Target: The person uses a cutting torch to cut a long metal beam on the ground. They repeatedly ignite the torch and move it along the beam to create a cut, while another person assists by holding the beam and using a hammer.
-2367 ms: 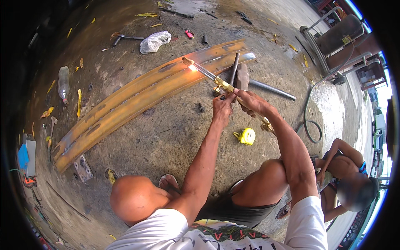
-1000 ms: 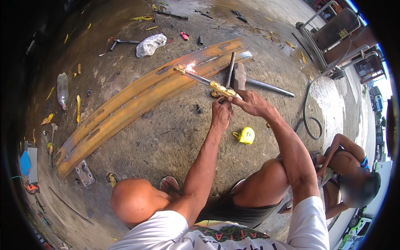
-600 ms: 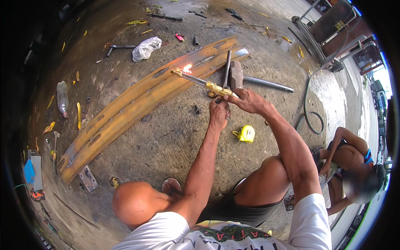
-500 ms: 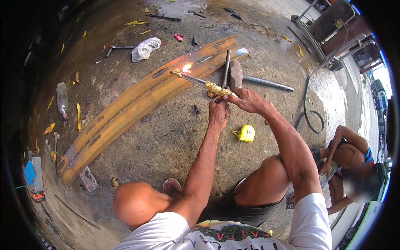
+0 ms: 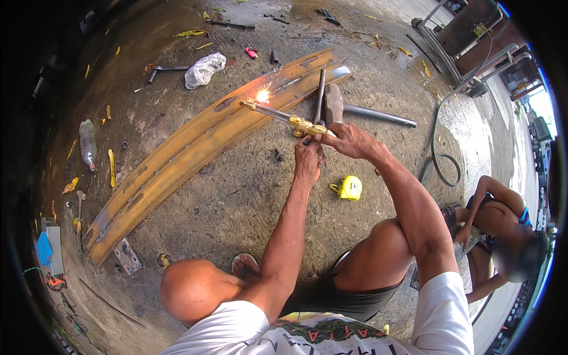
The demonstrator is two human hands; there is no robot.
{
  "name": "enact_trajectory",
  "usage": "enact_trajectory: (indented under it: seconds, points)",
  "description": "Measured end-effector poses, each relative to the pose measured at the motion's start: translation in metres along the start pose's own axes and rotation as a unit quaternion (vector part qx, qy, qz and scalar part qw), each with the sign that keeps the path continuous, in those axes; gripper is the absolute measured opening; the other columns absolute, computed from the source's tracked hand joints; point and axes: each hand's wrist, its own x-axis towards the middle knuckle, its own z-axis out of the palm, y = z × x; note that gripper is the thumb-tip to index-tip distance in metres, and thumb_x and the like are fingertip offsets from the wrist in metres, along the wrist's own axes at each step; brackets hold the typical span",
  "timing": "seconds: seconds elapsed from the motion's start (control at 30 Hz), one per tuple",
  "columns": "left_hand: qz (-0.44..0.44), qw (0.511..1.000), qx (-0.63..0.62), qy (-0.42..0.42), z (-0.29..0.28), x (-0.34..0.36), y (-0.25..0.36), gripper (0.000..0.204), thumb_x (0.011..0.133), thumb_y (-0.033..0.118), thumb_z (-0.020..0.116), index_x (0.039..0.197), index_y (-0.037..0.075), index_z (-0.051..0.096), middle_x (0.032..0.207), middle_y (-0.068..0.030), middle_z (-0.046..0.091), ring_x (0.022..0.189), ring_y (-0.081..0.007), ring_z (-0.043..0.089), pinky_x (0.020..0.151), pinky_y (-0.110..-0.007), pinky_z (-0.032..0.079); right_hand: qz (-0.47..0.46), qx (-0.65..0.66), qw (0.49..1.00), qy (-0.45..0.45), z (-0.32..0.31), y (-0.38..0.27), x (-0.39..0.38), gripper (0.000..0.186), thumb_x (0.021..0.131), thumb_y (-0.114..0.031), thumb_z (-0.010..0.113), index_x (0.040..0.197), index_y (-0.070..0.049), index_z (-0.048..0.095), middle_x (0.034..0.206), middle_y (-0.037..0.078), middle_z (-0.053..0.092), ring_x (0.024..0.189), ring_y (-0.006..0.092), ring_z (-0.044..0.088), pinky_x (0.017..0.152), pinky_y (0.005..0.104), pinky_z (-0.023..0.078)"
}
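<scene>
My right hand is closed around the rear of a brass-coloured cutting torch. Just below it, my left hand is curled up against the torch's underside and steadies it. The torch's silvery tubes reach left to a brass head above a long rusty steel channel. Orange sparks burst from the steel beside the tip. Beyond my hands, a sledgehammer lies with its head by the torch, and a dark metal rod rests against it. My palms hide the torch's back end.
A yellow tape measure lies near my right forearm. A hose loops on the right, towards a cylinder cart. Another person squats at the right. A plastic bag, bottle and steel plate lie leftward.
The sparks at the torch tip look slightly larger and brighter. The whole view has shifted a little; both hands keep their hold on the torch.
</scene>
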Motion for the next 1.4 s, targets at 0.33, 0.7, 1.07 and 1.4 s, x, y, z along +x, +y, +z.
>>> enact_trajectory:
  seconds: [0.33,0.7,1.07,1.4]
  points:
    - [-0.009,1.000,0.004,0.000,0.001,-0.001,0.003,0.005,0.095,0.012,0.063,0.099,0.009,0.066,0.059,0.0071,0.043,0.046,-0.0035,0.038,0.041,-0.023,0.031,0.041,-0.007,0.999,-0.022,-0.005,-0.007,-0.002,0.083,0.090,-0.078,0.046,0.111,-0.002,0.070,0.083,0.024,0.069,0.086,0.0375,0.070,0.079,0.0503,0.052]
    - [-0.009,1.000,-0.002,-0.004,-0.001,0.000,-0.001,0.004,0.096,0.014,0.063,0.093,0.011,0.065,0.057,0.0068,0.042,0.045,-0.0045,0.039,0.041,-0.024,0.031,0.050,-0.013,0.999,-0.008,-0.002,-0.004,-0.001,0.085,0.090,-0.078,0.047,0.094,0.005,0.067,0.076,0.024,0.067,0.080,0.0369,0.069,0.074,0.0499,0.051]
    - [0.000,1.000,-0.001,0.000,0.002,-0.002,0.000,0.006,0.096,0.014,0.064,0.091,0.012,0.063,0.057,0.0066,0.042,0.046,-0.0042,0.039,0.040,-0.024,0.031,0.031,-0.024,0.999,-0.007,0.001,0.002,0.003,0.087,0.089,-0.083,0.041,0.091,0.001,0.065,0.067,0.018,0.060,0.067,0.0308,0.062,0.065,0.0503,0.047]
    - [0.014,1.000,0.003,0.015,0.004,-0.001,0.000,0.026,0.095,0.029,0.071,0.081,0.010,0.059,0.052,0.0058,0.039,0.041,-0.0068,0.034,0.039,-0.027,0.028,0.023,-0.016,1.000,-0.008,-0.001,0.001,0.002,0.089,0.088,-0.084,0.040,0.092,0.001,0.065,0.070,0.020,0.063,0.070,0.0321,0.064,0.068,0.0502,0.049]
